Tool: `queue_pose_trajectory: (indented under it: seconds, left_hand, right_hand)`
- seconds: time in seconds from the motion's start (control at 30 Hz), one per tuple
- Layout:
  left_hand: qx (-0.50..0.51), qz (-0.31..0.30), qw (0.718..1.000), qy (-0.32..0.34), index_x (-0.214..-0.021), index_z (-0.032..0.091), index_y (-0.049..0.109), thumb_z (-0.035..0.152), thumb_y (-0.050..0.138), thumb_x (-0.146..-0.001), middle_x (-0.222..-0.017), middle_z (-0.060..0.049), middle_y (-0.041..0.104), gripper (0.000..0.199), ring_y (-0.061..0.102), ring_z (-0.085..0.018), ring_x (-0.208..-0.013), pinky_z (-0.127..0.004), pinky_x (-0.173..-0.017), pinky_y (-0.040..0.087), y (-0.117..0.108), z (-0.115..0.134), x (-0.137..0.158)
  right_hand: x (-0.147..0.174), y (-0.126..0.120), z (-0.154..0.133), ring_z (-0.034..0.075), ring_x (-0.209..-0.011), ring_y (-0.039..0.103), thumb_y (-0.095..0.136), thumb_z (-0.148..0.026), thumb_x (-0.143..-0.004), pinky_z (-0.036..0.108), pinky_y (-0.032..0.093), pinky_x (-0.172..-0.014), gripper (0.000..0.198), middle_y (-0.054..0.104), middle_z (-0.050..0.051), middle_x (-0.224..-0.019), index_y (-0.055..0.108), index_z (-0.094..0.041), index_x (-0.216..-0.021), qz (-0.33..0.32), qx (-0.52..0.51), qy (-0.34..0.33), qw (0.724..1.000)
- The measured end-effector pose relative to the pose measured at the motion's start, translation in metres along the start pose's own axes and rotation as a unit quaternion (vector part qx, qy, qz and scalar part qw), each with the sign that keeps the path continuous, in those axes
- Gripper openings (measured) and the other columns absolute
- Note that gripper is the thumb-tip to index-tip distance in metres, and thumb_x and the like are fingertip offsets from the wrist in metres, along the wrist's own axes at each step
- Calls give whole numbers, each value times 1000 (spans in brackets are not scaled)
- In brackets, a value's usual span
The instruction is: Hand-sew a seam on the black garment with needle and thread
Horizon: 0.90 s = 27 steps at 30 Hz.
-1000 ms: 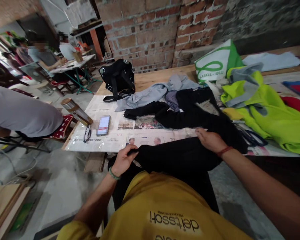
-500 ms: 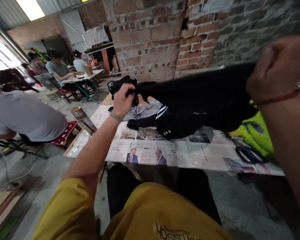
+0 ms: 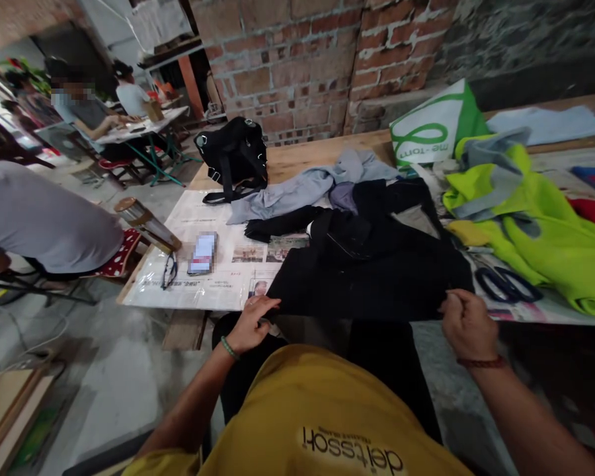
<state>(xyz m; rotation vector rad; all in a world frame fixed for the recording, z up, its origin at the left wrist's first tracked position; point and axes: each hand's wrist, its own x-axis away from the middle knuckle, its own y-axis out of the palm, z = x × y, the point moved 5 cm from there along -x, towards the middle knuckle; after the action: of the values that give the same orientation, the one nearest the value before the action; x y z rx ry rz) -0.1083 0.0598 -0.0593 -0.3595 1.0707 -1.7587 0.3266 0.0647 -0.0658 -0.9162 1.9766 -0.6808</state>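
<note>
A black garment (image 3: 367,277) lies spread over the near edge of the table, partly bunched toward the back. At its near left corner, my left hand (image 3: 252,324) pinches the cloth between thumb and fingers. The fingers of my right hand (image 3: 469,324) are closed on its near right corner. Behind it lies a crumpled grey cloth (image 3: 287,195). Scissors with dark handles (image 3: 508,285) rest just beyond my right hand, beside a bright yellow-green garment (image 3: 550,231).
On the table's left are a phone (image 3: 203,253), glasses (image 3: 169,270) and a cylindrical bottle (image 3: 147,223). A black bag (image 3: 233,155) and a green-white bag (image 3: 436,125) stand at the back. A person in a grey shirt (image 3: 49,218) sits at left, others farther off.
Both hands have come down and toward me from their raised positions. The black garment, stretched up in the air before, now lies on the table. The phone and the green-white bag have come into view.
</note>
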Motion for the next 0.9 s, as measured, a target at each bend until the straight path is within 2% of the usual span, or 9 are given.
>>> queue_pose_trajectory:
  seconds: [0.07, 0.17, 0.27, 0.37, 0.47, 0.57, 0.67, 0.8, 0.9]
  left_hand:
    - [-1, -34, 999, -20, -124, 21, 48, 15, 55, -72, -105, -6, 63, 53, 51, -21, -106, -40, -97, 38, -7, 2, -4]
    - [-35, -24, 998, -47, -115, 21, 57, 28, 60, -76, -90, -5, 65, 40, 55, -19, -92, -37, -90, 42, -13, -2, -10]
    - [-81, -27, 996, -35, -92, 21, 68, 25, 55, -81, -79, -4, 66, 17, 58, -18, -83, -38, -86, 41, -11, -4, -15]
    - [-93, -53, 994, -11, -83, 22, 69, 19, 55, -79, -82, -3, 67, 15, 59, -17, -85, -38, -88, 39, -10, 1, -20]
    - [-72, -37, 997, -13, -81, 22, 69, 18, 56, -77, -87, -3, 68, 14, 60, -17, -88, -35, -88, 41, -19, 10, -32]
    - [-11, 21, 999, -38, -81, 19, 68, 24, 50, -84, -81, -4, 68, 20, 61, -14, -79, -29, -80, 45, -27, 20, -53]
    - [38, 62, 994, -76, -90, 18, 67, 29, 48, -85, -88, -5, 69, 22, 61, -14, -82, -26, -77, 46, -17, 31, -83]
    - [40, -2, 994, -105, -96, 17, 65, 32, 47, -84, -90, -5, 68, 26, 62, -15, -80, -25, -74, 47, 26, 44, -129]
    - [-18, -73, 985, -158, -87, 16, 67, 39, 51, -82, -80, -6, 68, 29, 61, -18, -73, -28, -70, 47, 53, 45, -151]
  right_hand:
    - [0, -6, -1, 23, -66, 61, 37, -37, -81, 34, 45, -65, 26, 62, 7, -68, 52, -19, -95, 10, -15, 20, 1000]
    - [1, -11, 2, 25, -67, 61, 38, -36, -81, 36, 45, -67, 24, 62, 8, -68, 51, -21, -94, 13, -21, 43, 999]
    - [3, -16, 12, 26, -70, 61, 39, -36, -80, 38, 45, -69, 22, 61, 7, -67, 51, -22, -91, 24, -15, 82, 996]
    - [2, -19, 20, 24, -66, 60, 41, -34, -79, 36, 46, -67, 19, 57, 5, -61, 52, -22, -90, 32, -41, 136, 989]
    - [-2, -23, 15, 19, -54, 56, 43, -33, -80, 31, 45, -57, 20, 55, 2, -60, 55, -19, -89, 58, -127, 163, 977]
    - [-5, -31, -12, 17, -59, 57, 48, -32, -80, 30, 46, -62, 22, 57, 3, -64, 62, -16, -89, 106, -160, 89, 977]
    - [-2, -27, -53, 16, -63, 57, 50, -30, -81, 30, 46, -66, 25, 57, 3, -64, 64, -15, -96, 68, -196, 6, 978]
    - [8, -9, -102, 9, -52, 51, 49, -28, -84, 24, 44, -54, 35, 55, -1, -69, 54, -20, -117, -37, -320, -5, 947]
    - [12, 5, -125, 7, -48, 49, 44, -30, -86, 21, 43, -47, 24, 53, -1, -71, 60, -20, -101, -109, -384, 3, 917]
